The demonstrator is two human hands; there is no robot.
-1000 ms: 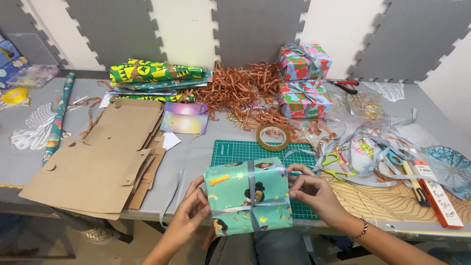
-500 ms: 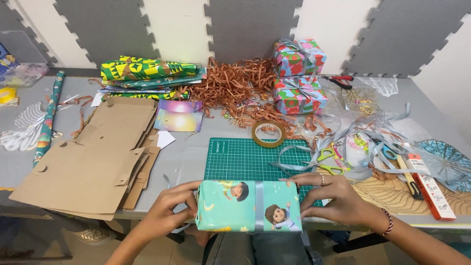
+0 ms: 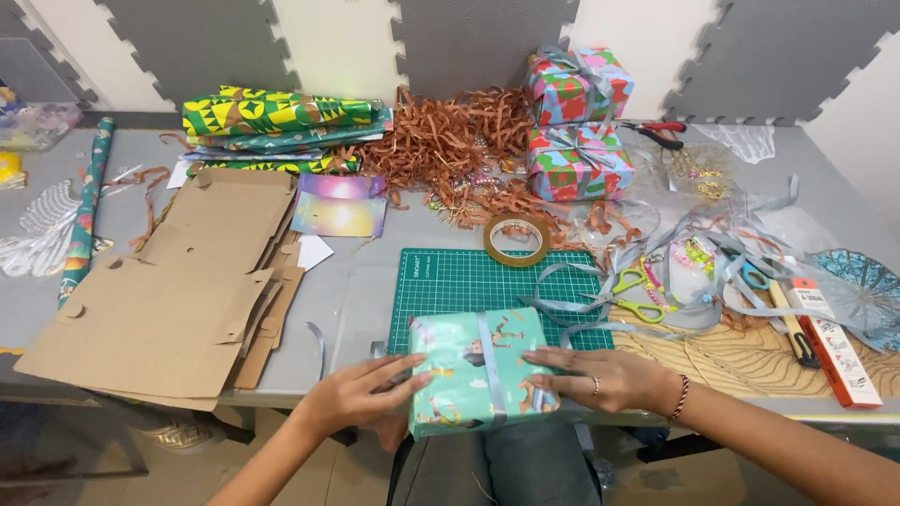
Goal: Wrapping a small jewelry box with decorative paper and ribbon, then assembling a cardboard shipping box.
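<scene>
A box wrapped in teal patterned paper [image 3: 476, 367] lies flat on the near edge of a green cutting mat [image 3: 450, 279], with a grey ribbon running over its middle. My left hand [image 3: 361, 394] presses on the box's left side. My right hand [image 3: 600, 378], with a ring and a bead bracelet, rests flat on the box's right side. Loose grey ribbon [image 3: 581, 305] trails off to the right of the box.
Flat cardboard pieces [image 3: 178, 290] lie at left. A tape roll [image 3: 517, 239], yellow-green scissors [image 3: 630, 295], brown paper shreds [image 3: 450, 141], two wrapped gift boxes [image 3: 577, 122], folded wrapping paper [image 3: 277, 117] and a paper roll [image 3: 84, 206] surround the mat.
The box was lifted and turned between both hands; it now lies flat at the mat's near edge with both hands pressing on its top.
</scene>
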